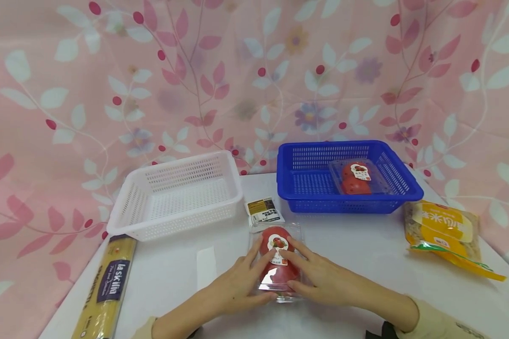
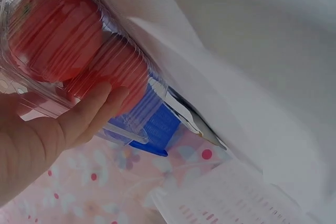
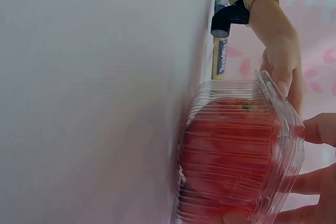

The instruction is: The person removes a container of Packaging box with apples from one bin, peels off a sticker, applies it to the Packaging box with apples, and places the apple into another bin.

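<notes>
Brightness: the head view is bright and even; light seems diffuse and from above, with no strong direction.
Shadows: only faint, soft shadows under the white basket (image 1: 176, 197), the blue basket (image 1: 348, 176) and both hands.
Glare: small highlights glint on the clear tomato box (image 1: 277, 263) and on the yellow packet (image 1: 445, 233).
Distortion: the head view bows at its edges; the table (image 1: 365, 249) flares outward.
Focus: the head view is fairly sharp; both wrist views are soft.
Blur: in the left wrist view the white basket (image 2: 236, 198) smears; in the right wrist view the table (image 3: 94, 98) is a featureless grey.
</notes>
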The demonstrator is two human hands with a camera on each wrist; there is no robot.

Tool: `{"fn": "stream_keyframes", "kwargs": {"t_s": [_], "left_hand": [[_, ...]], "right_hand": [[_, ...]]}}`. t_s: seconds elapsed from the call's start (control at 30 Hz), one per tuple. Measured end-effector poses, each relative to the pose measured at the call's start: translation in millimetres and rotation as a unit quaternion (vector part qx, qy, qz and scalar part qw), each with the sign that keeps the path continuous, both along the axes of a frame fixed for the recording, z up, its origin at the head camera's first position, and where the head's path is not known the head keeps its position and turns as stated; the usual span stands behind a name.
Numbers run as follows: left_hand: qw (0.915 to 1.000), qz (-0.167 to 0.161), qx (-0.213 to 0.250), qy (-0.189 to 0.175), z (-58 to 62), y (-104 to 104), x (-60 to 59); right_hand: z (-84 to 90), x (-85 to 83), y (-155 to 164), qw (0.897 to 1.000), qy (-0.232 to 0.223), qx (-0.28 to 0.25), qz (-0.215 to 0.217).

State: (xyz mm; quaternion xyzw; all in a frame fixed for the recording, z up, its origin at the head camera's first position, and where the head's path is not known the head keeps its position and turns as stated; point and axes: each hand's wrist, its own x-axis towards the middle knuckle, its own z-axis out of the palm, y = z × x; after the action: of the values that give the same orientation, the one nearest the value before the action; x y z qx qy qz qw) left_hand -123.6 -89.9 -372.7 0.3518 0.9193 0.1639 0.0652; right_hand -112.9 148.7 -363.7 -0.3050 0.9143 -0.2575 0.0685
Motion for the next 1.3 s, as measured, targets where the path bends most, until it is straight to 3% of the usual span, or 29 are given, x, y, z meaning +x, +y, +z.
{"fn": "stream_keyframes", "kwargs": {"t_s": [0.23,0.43,0.6,0.7,0.83,0.97,1.17,1.3], "left_hand": [[0.9995,0.011,0.019,0.024,1.5,5.6,3.0],[0.9961,0.022,0.063,0.058,7.4,11.9,7.0],[0.9882,0.018,0.103,0.111,18.0,16.4,7.3],[0.9783,0.004,0.138,0.155,25.7,19.2,3.3],[0.9652,-0.011,0.172,0.196,37.2,24.2,-7.0],[0.9607,-0.011,0.186,0.206,50.1,33.6,-20.7],[0.9492,-0.028,0.207,0.235,66.8,51.2,-47.8],[0.9394,-0.050,0.233,0.247,73.4,61.9,-68.4]], "right_hand": [[4.6,0.2,1.6,1.000,0.021,-0.007,-0.004],[14.0,0.4,4.1,0.996,0.087,-0.003,-0.016],[23.0,-1.1,7.3,0.990,0.133,-0.026,-0.024],[29.7,-2.9,8.5,0.988,0.147,-0.036,-0.029],[40.7,-7.7,10.3,0.986,0.159,-0.043,-0.037],[53.6,-17.0,15.2,0.980,0.189,-0.054,-0.042],[70.0,-34.2,25.6,0.971,0.222,-0.071,-0.057],[77.4,-44.1,34.4,0.970,0.218,-0.072,-0.079]]}}
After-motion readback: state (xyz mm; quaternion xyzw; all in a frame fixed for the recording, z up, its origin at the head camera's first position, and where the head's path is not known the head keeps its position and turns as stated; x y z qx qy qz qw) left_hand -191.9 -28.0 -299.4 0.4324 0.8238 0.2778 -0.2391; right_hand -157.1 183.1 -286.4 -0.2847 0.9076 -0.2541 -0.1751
